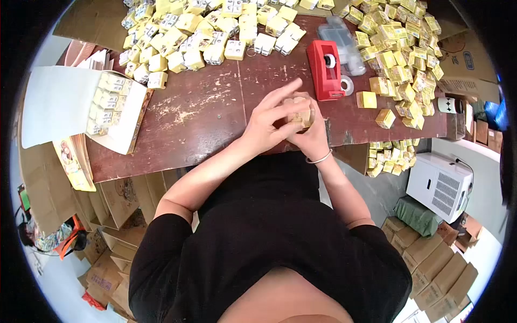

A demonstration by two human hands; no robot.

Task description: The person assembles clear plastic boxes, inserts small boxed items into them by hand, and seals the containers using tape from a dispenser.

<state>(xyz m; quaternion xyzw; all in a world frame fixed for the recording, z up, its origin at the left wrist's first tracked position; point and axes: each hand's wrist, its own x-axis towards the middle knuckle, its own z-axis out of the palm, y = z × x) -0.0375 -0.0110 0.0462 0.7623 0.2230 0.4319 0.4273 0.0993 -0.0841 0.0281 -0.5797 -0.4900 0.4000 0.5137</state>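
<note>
In front of my body, at the near edge of the table, both hands are closed around a small yellowish box. My left hand grips it from the left, with its index finger raised. On the other side my right hand, with a bangle at the wrist, wraps around the box from below and the right. Fingers cover much of the box. A red tape dispenser stands just beyond my right hand, with a loose tape roll against its side.
Small yellow boxes heap at the back and right of the worn red table. An opened white carton at left holds rows of small packs. Clear plastic cases lie behind the dispenser. Cardboard boxes stand on the floor.
</note>
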